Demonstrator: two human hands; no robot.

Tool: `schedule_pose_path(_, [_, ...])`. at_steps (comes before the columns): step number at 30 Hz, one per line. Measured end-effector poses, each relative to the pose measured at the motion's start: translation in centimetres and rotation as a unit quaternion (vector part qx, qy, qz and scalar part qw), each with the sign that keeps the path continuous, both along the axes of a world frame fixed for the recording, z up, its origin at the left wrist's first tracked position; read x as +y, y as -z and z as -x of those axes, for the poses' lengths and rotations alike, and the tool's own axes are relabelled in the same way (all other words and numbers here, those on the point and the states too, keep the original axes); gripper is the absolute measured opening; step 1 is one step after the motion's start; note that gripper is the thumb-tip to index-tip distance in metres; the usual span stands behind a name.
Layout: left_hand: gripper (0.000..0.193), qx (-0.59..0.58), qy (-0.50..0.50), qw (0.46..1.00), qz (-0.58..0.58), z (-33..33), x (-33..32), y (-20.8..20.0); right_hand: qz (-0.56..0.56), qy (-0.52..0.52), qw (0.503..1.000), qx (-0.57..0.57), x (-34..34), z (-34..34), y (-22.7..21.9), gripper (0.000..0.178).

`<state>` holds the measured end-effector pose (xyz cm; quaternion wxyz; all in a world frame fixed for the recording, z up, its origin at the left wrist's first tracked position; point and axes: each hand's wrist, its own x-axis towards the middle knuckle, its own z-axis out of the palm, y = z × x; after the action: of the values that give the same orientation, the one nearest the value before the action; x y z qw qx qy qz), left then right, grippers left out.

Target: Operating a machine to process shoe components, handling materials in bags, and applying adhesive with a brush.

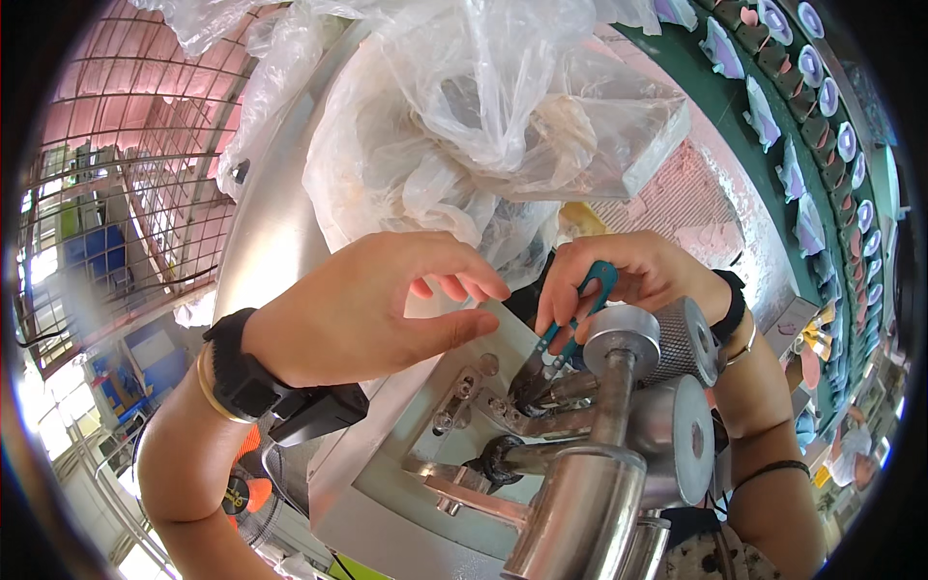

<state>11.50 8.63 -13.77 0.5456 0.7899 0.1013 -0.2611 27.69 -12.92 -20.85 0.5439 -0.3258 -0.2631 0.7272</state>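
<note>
My right hand has its fingers around teal-handled snips, whose metal end points down toward the top of a machine. That machine has a light grey body with shiny metal rollers, shafts and a small lever. Close to my right hand is its knurled wheel. My left hand hovers above the machine's left side, thumb and fingers apart, and nothing shows between them. A dark piece lies by the snips' tip, partly hidden by the metal parts; what it is I cannot make out.
Crumpled clear plastic bags heap up beyond my hands. On the right, a green conveyor belt carries several lilac pieces. A wire rack stands at the left, with an orange-bladed fan below it.
</note>
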Motion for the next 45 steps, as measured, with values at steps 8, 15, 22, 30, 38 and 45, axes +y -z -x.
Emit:
schedule_pose_path(8, [0.024, 0.011, -0.001, 1.0, -0.005, -0.2, -0.1, -0.2, -0.062, 0.007, 0.988, -0.138, -0.1, 0.1, -1.4, 0.026])
schedule_pose_path(15, [0.025, 0.019, -0.001, 1.0, -0.013, -0.2, -0.1, -0.5, -0.111, 0.038, 0.977, -0.178, 0.1, 0.1, -1.2, 0.018])
schedule_pose_path(22, [0.023, 0.021, 0.006, 1.0, -0.015, -0.6, 0.0, -0.7, -0.07, 0.073, 0.984, -0.15, -0.5, 0.7, -0.9, 0.016])
schedule_pose_path(30, [0.006, -0.044, 0.102, 0.993, 0.028, -1.1, -0.2, -0.3, -0.048, 0.122, 0.981, -0.142, -1.2, 1.4, 0.1, 0.013])
schedule_pose_path(38, [0.014, -0.04, 0.184, 0.982, 0.014, -1.9, -0.6, 0.5, -0.052, 0.134, 0.979, -0.142, -2.7, 2.0, 1.2, 0.022])
schedule_pose_path(45, [0.032, 0.048, 0.279, 0.959, 0.009, -4.0, -1.2, 0.8, -0.027, 0.152, 0.972, -0.177, -3.2, 2.5, 1.4, 0.022])
